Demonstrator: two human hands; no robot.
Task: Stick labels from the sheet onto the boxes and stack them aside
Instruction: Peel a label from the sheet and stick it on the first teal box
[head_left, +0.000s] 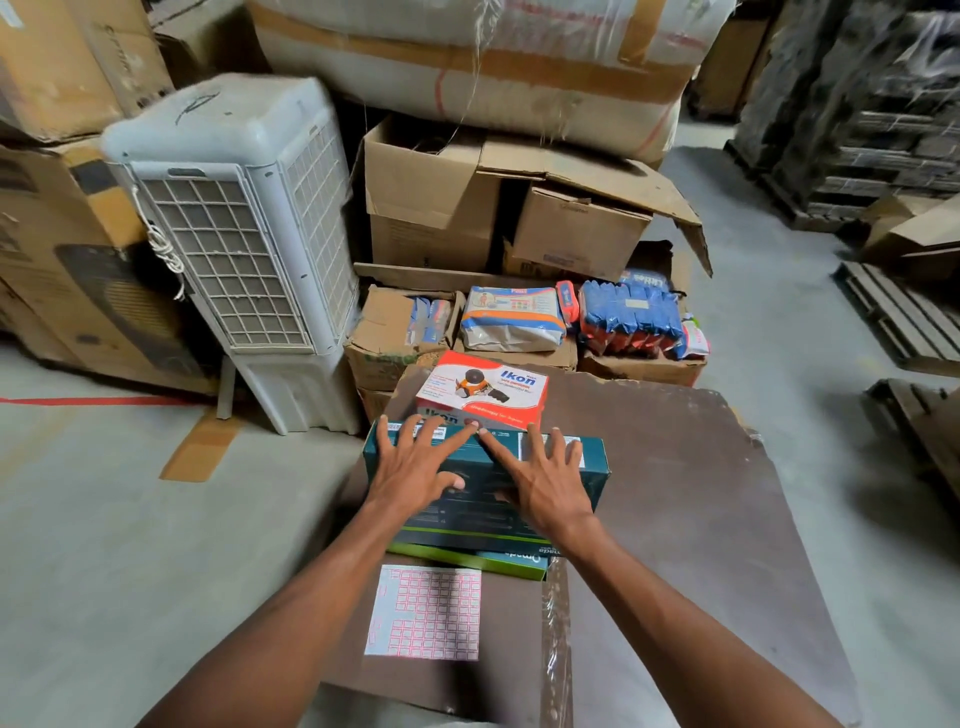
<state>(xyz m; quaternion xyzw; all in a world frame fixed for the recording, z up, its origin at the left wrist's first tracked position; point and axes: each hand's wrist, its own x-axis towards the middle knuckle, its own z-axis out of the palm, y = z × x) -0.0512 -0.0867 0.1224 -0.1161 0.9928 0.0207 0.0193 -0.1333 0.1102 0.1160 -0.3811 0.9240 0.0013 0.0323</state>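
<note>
Teal, red-and-white and brown among warehouse greys

At centre, a dark teal box (485, 483) with a lime-green edge stripe; at 12 o'clock from it, a red-and-white box (483, 389) with blue lettering. At 6 o'clock, a white label sheet (423, 613) gridded in pink-red. The tabletop (675, 509) is dull brown. At 10 o'clock, a white-grey air cooler (244, 234) with a square-lattice grille. At 1 o'clock, blue-and-red packets (631, 317). A red line (93, 400) crosses the grey floor (104, 545).

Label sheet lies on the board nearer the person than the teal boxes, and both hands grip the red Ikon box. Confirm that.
One detail is wrong. In the head view the left hand and right hand rest spread flat on the top teal box, not the Ikon box behind it. The label sheet does lie nearer the person.
</note>
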